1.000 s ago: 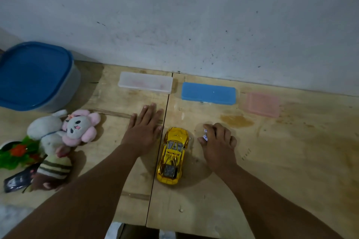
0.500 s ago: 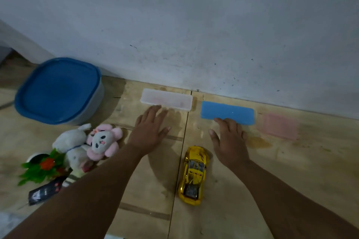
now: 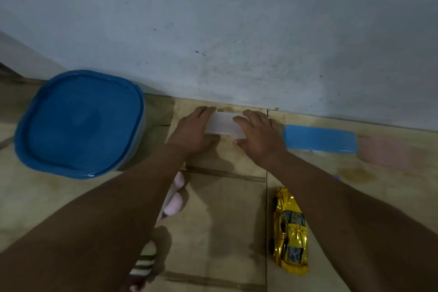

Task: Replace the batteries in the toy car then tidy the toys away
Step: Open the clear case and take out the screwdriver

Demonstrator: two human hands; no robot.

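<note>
A shiny yellow toy car (image 3: pixel 290 232) lies on the wooden table, nose toward the wall, beside my right forearm. Both hands are at a translucent white box (image 3: pixel 222 124) that lies against the wall. My left hand (image 3: pixel 192 130) wraps its left end. My right hand (image 3: pixel 258 135) covers its right end, fingers over the lid and thumb at the front side. Plush toys are mostly hidden under my left forearm: a pink plush part (image 3: pixel 175 201) and a striped plush toy (image 3: pixel 144 261) show.
A large tub with a blue lid (image 3: pixel 80 123) stands at the left by the wall. A blue box (image 3: pixel 320 137) and a pale pink box (image 3: pixel 384 152) lie in a row right of the white one. The grey wall (image 3: pixel 237 31) closes the far side.
Both hands have reached forward from beside the car to the white box and taken hold of it. The view has swung left and forward; the car stays where it was.
</note>
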